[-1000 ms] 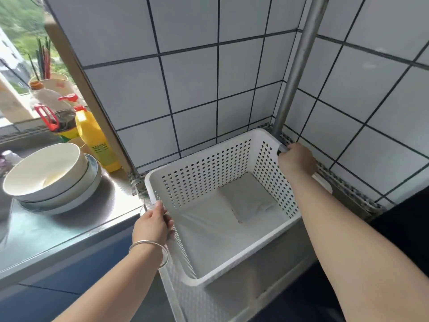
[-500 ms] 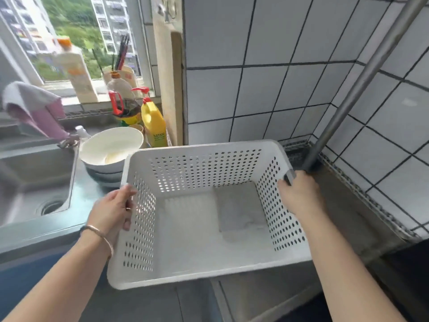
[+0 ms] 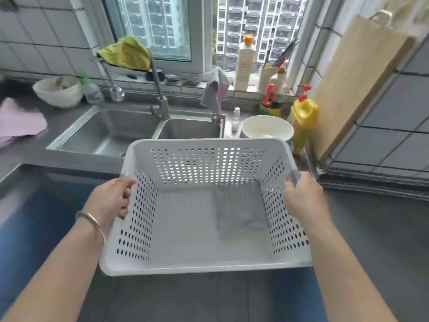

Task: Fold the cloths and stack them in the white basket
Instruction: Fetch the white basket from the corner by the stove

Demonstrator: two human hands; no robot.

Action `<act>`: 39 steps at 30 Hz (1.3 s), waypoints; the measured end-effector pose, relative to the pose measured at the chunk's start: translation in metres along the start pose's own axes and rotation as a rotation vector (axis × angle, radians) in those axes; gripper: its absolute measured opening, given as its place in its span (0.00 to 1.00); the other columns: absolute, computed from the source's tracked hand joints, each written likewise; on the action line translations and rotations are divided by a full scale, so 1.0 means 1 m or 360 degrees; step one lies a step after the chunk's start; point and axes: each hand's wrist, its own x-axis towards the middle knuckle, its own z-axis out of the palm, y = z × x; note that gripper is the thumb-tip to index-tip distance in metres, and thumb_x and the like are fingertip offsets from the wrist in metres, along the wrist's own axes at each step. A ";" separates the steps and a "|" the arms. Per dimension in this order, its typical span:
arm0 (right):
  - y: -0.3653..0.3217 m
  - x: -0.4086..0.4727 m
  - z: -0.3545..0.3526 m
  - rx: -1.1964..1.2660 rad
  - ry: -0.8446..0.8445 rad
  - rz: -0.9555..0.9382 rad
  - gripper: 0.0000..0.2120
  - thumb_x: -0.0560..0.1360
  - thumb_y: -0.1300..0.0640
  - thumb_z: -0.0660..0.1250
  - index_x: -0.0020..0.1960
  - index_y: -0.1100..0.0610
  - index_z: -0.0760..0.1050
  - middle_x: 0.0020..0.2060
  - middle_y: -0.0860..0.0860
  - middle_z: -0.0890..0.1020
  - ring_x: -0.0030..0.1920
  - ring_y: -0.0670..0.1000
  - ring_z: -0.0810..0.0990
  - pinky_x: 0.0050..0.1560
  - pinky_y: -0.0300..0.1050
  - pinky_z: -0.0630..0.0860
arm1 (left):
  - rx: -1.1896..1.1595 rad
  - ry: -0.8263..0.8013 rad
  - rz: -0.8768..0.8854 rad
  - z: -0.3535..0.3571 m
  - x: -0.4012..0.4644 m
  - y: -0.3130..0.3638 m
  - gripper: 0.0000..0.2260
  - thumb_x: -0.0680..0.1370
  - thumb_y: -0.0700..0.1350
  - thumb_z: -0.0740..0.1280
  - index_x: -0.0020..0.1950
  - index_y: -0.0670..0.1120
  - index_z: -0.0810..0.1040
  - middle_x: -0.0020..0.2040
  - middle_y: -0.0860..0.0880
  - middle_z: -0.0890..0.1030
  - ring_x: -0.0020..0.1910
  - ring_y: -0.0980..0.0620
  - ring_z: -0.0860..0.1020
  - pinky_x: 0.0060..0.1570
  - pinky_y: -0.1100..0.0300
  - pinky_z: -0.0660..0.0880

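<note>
I hold the white perforated basket [image 3: 204, 145] in the air in front of the counter. My left hand [image 3: 111, 197] grips its left rim and my right hand [image 3: 304, 196] grips its right rim. A folded grey cloth [image 3: 240, 210] lies flat on the basket floor at the right. A yellow-green cloth [image 3: 126, 53] is draped over the tall tap. A grey and pink cloth [image 3: 216, 89] hangs on the small tap. A pink cloth [image 3: 19, 120] lies on the counter at far left.
A double steel sink [image 3: 104, 133] is straight ahead. White bowls [image 3: 267, 129] and a yellow bottle [image 3: 304, 117] stand right of it, with a wooden board [image 3: 355, 75] leaning on the tiled wall. Another bowl [image 3: 58, 90] sits at the left. Bottles line the windowsill.
I have swung the basket away from the tiled corner at the right and now hold it in front of the sink. Both hands keep their grip on the rims.
</note>
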 end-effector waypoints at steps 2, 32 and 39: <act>-0.043 -0.017 0.032 0.0056 -0.0081 -0.0102 0.15 0.77 0.57 0.56 0.61 0.63 0.69 0.55 0.60 0.76 0.54 0.60 0.74 0.54 0.53 0.73 | -0.0129 0.0140 -0.0048 -0.060 -0.005 -0.020 0.12 0.80 0.50 0.58 0.46 0.44 0.76 0.31 0.50 0.67 0.25 0.54 0.63 0.19 0.67 0.62; -0.628 -0.298 0.458 -0.0008 -0.1336 -0.1945 0.03 0.76 0.61 0.54 0.48 0.56 0.65 0.47 0.57 0.74 0.47 0.57 0.71 0.43 0.45 0.62 | -0.0525 0.1960 -0.0731 -0.616 -0.063 -0.211 0.12 0.77 0.46 0.62 0.35 0.44 0.67 0.27 0.47 0.65 0.25 0.52 0.61 0.26 0.63 0.58; -0.719 -0.371 0.514 -0.0056 -0.1435 -0.2216 0.13 0.78 0.64 0.50 0.37 0.53 0.61 0.37 0.53 0.72 0.43 0.58 0.69 0.41 0.47 0.63 | -0.0628 0.2120 -0.0897 -0.691 -0.061 -0.254 0.12 0.78 0.47 0.62 0.37 0.43 0.68 0.29 0.46 0.68 0.26 0.50 0.64 0.27 0.61 0.62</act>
